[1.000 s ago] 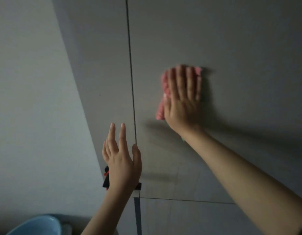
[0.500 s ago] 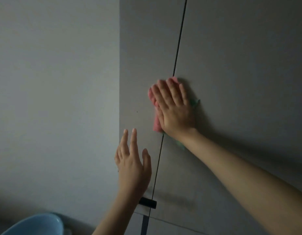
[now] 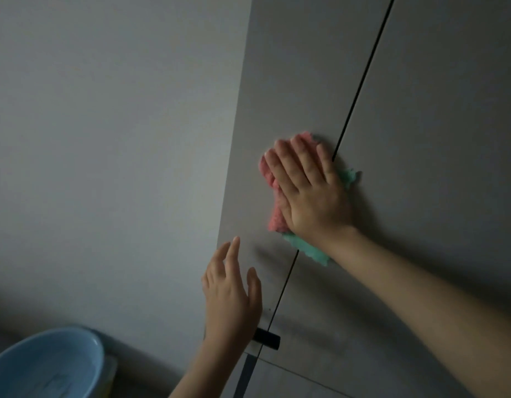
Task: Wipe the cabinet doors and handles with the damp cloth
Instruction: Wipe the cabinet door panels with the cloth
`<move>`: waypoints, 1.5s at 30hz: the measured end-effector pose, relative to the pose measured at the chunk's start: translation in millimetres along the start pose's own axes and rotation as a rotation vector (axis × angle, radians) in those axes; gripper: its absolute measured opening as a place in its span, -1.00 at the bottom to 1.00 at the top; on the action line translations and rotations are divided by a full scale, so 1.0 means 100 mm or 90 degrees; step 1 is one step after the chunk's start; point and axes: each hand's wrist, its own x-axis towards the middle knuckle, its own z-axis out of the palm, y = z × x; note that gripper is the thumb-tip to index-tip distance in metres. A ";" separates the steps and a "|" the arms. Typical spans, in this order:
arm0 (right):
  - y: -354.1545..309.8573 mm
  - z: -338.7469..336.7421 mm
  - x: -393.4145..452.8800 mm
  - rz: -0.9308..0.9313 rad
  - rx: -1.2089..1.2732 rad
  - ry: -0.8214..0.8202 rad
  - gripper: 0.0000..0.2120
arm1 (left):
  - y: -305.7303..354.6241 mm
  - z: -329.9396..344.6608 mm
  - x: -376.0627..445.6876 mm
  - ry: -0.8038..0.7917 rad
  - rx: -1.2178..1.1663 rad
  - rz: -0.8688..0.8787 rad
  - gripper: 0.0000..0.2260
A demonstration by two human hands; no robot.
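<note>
My right hand point(image 3: 307, 189) lies flat with straight fingers on a pink and green cloth point(image 3: 273, 216), pressing it against the grey cabinet doors over the dark vertical gap point(image 3: 354, 101) between them. The cloth covers part of the left door point(image 3: 283, 81) and reaches onto the right door point(image 3: 438, 110). My left hand point(image 3: 232, 300) is open, fingers spread, close to the lower part of the left door; whether it touches the door is unclear. A small black handle point(image 3: 267, 338) sticks out just right of my left wrist.
A plain grey wall point(image 3: 105, 139) adjoins the cabinet on the left. A light blue basin point(image 3: 47, 369) stands at the bottom left. Below the doors a horizontal seam point(image 3: 300, 373) marks lower panels.
My right hand has slid the cloth leftward from the right door across the gap onto the left door. The view has swung left, showing more wall. My left hand stays open near the door.
</note>
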 end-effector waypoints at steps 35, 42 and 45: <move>-0.64 0.62 -2.02 0.263 -0.098 0.147 -0.47 | -0.98 0.96 -0.51 0.297 0.125 0.391 -0.50; -0.57 0.59 -2.07 0.114 -0.115 0.128 -0.48 | -1.00 1.01 -0.52 0.335 0.152 0.412 -0.64; -0.32 0.51 -2.07 0.259 -0.121 0.165 -0.45 | -1.01 1.02 -0.54 0.346 0.139 0.418 -0.66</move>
